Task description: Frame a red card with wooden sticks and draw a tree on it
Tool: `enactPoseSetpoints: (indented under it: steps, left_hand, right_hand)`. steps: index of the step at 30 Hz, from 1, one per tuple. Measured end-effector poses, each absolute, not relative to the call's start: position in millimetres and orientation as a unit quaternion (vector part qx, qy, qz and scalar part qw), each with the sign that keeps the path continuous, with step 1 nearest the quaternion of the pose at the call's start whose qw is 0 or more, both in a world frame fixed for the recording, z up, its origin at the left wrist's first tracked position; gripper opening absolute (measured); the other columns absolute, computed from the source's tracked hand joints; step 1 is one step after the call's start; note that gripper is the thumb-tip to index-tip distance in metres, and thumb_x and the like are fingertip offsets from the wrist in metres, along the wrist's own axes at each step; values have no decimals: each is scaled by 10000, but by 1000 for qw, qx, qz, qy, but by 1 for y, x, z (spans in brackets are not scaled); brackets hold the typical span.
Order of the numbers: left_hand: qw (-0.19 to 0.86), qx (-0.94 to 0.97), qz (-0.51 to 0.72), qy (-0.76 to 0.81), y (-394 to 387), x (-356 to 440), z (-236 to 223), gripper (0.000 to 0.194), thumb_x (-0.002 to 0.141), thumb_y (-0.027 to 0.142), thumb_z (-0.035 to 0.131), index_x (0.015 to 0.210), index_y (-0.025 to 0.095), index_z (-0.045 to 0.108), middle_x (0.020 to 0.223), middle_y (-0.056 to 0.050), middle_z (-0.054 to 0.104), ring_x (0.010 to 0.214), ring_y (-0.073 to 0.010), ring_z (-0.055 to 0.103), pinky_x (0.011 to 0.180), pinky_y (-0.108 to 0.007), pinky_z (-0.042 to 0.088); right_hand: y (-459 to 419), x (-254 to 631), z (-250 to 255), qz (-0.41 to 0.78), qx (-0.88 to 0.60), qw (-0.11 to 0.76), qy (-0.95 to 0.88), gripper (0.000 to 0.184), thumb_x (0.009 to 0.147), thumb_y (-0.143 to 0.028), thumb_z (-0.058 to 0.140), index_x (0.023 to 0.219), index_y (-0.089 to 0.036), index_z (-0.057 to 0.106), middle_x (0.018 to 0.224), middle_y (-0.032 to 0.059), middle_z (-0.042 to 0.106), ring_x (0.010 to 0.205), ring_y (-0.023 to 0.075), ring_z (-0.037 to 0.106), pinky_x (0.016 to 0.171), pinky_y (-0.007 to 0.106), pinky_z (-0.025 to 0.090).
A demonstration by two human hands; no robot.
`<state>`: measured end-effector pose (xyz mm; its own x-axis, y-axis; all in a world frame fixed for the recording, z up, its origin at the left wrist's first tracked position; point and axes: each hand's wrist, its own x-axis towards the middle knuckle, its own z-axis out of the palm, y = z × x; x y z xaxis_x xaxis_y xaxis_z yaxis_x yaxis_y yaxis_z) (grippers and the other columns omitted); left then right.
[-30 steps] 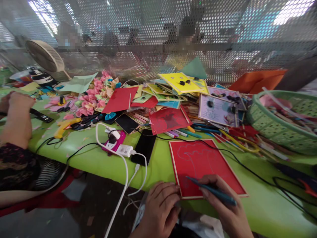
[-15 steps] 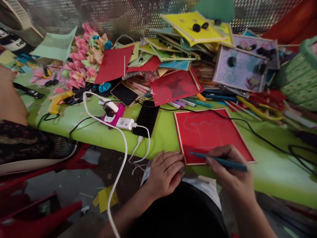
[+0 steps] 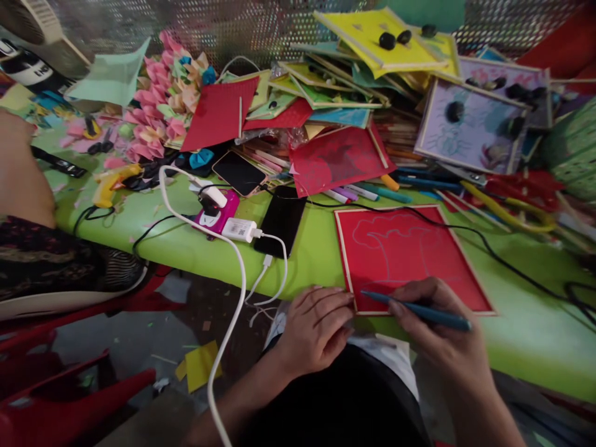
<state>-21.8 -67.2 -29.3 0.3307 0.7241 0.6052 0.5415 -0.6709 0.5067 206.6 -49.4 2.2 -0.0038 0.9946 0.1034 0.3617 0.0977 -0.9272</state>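
Note:
In my right hand [image 3: 447, 335] is a slim blue-teal pen [image 3: 442, 316], pinched between thumb and fingers. Its tip points at the lower left part of a red sheet [image 3: 410, 254] edged with thin pale strips. Faint pale outlines run across the sheet: a wavy top shape with curved lines beneath it. My left hand [image 3: 314, 326] lies with fingers extended and together, fingertips at the sheet's lower left corner. Whether the pen tip touches the surface is too fine to tell.
A black cable [image 3: 470, 230] crosses the sheet's upper right. Left of it lie a black phone [image 3: 282, 220] and a pink power strip [image 3: 226, 214] with white cables. Behind are framed coloured sheets [image 3: 372, 46], pens and yellow-handled scissors [image 3: 507, 211]. Another person's leg [image 3: 23, 167] is at far left.
The whole view has shifted slightly, so things sit further right. The pen tip is a little closer to the sheet's left edge. My left hand stays at the corner.

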Motion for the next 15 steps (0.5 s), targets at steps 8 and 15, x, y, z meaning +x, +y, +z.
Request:
enactPoseSetpoints:
  steps: [8, 15]
  left_hand:
    - [107, 809, 424, 394, -67, -22, -28, 209, 1041, 245, 556, 1220, 195, 651, 1247, -68, 785, 1222, -198, 697, 1141, -364, 458]
    - [108, 807, 429, 391, -67, -22, -29, 211, 1018, 221, 588, 1211, 173, 656, 1253, -75, 782, 1252, -187, 676, 1159, -347, 441]
  right_hand:
    - [-49, 207, 4, 368, -562, 421, -609, 139, 902, -328, 784, 893, -264, 661, 784, -3, 700, 627, 144, 612, 540, 249, 488]
    - [-49, 204, 8, 378, -575, 420, -591, 162, 895, -371, 785, 867, -263, 667, 756, 7, 695, 606, 160, 599, 540, 277, 484]
